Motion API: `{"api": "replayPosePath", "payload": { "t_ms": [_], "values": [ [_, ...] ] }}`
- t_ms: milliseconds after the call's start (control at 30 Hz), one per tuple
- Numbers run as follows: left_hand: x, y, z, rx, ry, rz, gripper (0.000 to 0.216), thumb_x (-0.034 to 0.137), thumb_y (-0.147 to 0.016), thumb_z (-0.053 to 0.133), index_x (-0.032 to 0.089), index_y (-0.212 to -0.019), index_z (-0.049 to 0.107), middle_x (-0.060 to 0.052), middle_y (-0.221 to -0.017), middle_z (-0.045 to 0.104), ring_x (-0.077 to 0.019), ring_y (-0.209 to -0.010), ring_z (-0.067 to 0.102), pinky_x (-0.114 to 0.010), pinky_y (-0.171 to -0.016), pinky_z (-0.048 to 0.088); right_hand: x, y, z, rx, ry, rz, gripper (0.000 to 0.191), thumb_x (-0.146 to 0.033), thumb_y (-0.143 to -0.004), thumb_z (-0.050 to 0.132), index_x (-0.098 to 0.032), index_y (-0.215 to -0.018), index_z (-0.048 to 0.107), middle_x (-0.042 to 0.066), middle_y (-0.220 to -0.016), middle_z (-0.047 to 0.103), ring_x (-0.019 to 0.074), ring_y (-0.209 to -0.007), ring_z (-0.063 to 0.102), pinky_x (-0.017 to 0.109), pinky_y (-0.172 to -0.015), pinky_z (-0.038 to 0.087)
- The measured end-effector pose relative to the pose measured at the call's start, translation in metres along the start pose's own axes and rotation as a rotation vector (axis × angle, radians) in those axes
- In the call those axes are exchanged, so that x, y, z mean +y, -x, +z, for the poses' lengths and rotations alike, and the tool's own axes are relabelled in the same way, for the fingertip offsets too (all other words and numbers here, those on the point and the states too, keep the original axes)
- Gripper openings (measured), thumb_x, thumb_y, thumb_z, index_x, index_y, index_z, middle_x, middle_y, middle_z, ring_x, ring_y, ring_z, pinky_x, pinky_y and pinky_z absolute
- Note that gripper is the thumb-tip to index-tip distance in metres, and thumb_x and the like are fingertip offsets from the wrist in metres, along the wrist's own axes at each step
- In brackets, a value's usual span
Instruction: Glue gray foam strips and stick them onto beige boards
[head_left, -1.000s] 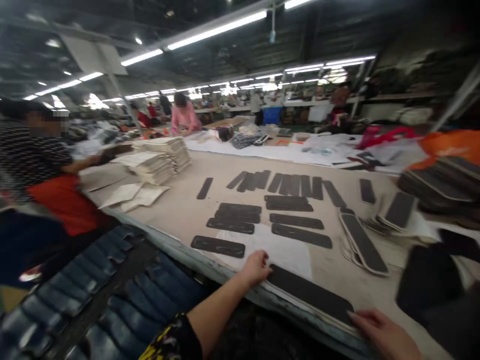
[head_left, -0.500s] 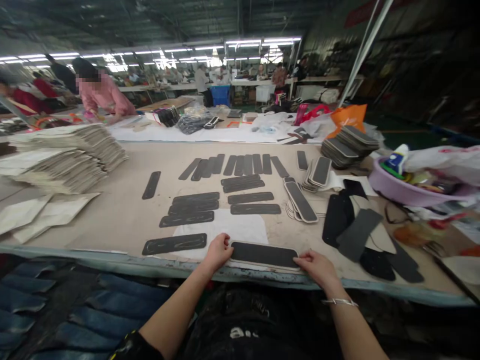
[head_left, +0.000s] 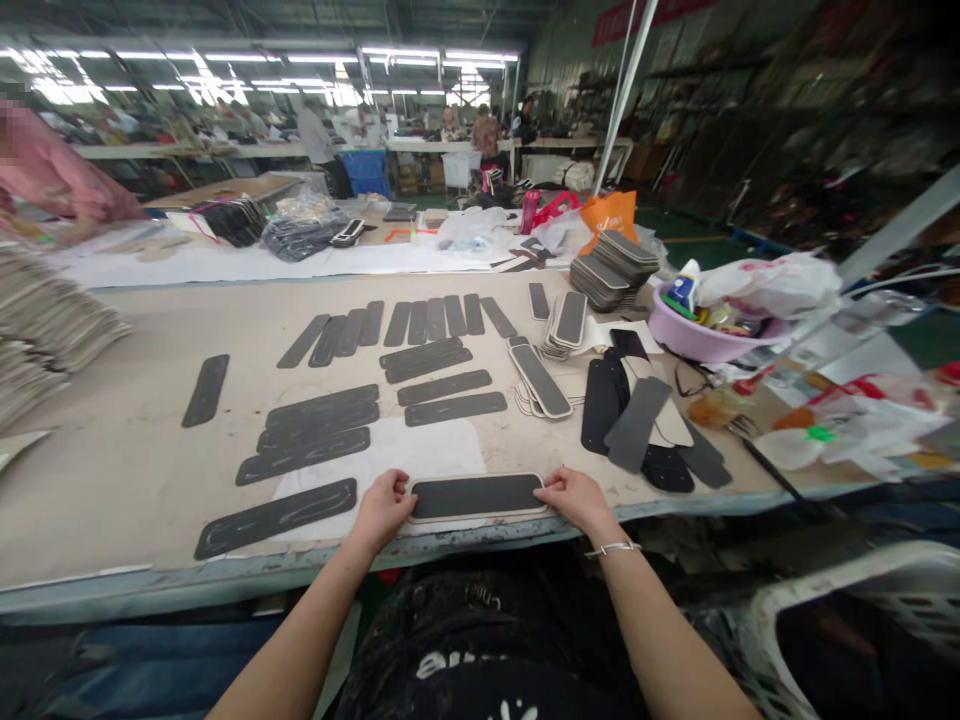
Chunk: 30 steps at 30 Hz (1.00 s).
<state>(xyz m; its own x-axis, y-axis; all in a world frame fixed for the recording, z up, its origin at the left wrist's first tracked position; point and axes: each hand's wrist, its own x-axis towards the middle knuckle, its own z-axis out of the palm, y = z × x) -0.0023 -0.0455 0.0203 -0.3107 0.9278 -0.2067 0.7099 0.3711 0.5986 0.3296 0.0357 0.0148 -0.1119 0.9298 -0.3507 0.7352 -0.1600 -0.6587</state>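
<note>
A dark oblong pad with a pale border [head_left: 476, 496] lies at the near edge of the worktable [head_left: 112, 470]. My left hand [head_left: 384, 508] pinches its left end and my right hand [head_left: 574, 496] pinches its right end; both have curled fingers. Several more dark strips [head_left: 322, 412] lie in rows beyond it, some on a white sheet [head_left: 442, 450].
A stack of bordered pads [head_left: 540, 382] and loose dark pieces [head_left: 637, 425] lie to the right. A purple basin [head_left: 701, 340] with bottles and plastic bags sits at far right. Pale sheet stacks [head_left: 45, 335] stand left. Another person in pink [head_left: 52, 180] works far left.
The view has swung to the right. My right hand has come onto the pad's right end; both hands now hold the pad square to the table edge.
</note>
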Motion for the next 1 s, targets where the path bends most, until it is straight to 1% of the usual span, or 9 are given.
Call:
{"api": "replayPosePath", "payload": {
  "t_ms": [367,600,767,1000],
  "values": [
    [0.0009,0.0002,0.0004,-0.010,-0.006,-0.007,0.022,0.020,-0.072,0.057,0.017,-0.094,0.053,0.002,-0.078,0.056,-0.0113,-0.065,0.058,-0.023,-0.068,0.046,0.0022,-0.0018,0.0014,-0.015,0.002,0.007,0.017,-0.036,-0.069,0.069,-0.022,-0.072,0.060,-0.003,-0.066,0.067,0.0146,-0.061,0.062,0.023,-0.053,0.040],
    [0.0039,0.0029,-0.0004,0.017,-0.042,0.001,0.022,0.016,-0.073,0.059,0.016,-0.094,0.054,0.001,-0.079,0.056,-0.0106,-0.066,0.056,-0.022,-0.067,0.043,-0.0023,0.0009,-0.0018,-0.016,0.030,-0.001,0.013,-0.033,-0.070,0.069,-0.022,-0.074,0.062,-0.002,-0.068,0.068,0.0156,-0.064,0.062,0.024,-0.057,0.040],
    [0.0057,0.0041,-0.0015,0.023,-0.052,-0.003,0.021,0.014,-0.073,0.059,0.015,-0.093,0.055,0.000,-0.080,0.056,-0.0098,-0.067,0.054,-0.021,-0.066,0.042,-0.0033,0.0018,-0.0021,-0.009,0.056,-0.001,0.014,-0.034,-0.070,0.068,-0.022,-0.074,0.063,-0.002,-0.068,0.068,0.0163,-0.064,0.062,0.025,-0.058,0.040],
    [0.0057,-0.0007,-0.0010,-0.004,-0.062,-0.001,0.022,0.013,-0.072,0.060,0.015,-0.093,0.054,0.001,-0.077,0.054,-0.0111,-0.066,0.053,-0.023,-0.065,0.041,-0.0030,0.0021,-0.0001,0.010,0.071,-0.015,0.013,-0.034,-0.072,0.068,-0.022,-0.074,0.063,-0.003,-0.067,0.068,0.0150,-0.063,0.062,0.024,-0.058,0.041]
  ]
}}
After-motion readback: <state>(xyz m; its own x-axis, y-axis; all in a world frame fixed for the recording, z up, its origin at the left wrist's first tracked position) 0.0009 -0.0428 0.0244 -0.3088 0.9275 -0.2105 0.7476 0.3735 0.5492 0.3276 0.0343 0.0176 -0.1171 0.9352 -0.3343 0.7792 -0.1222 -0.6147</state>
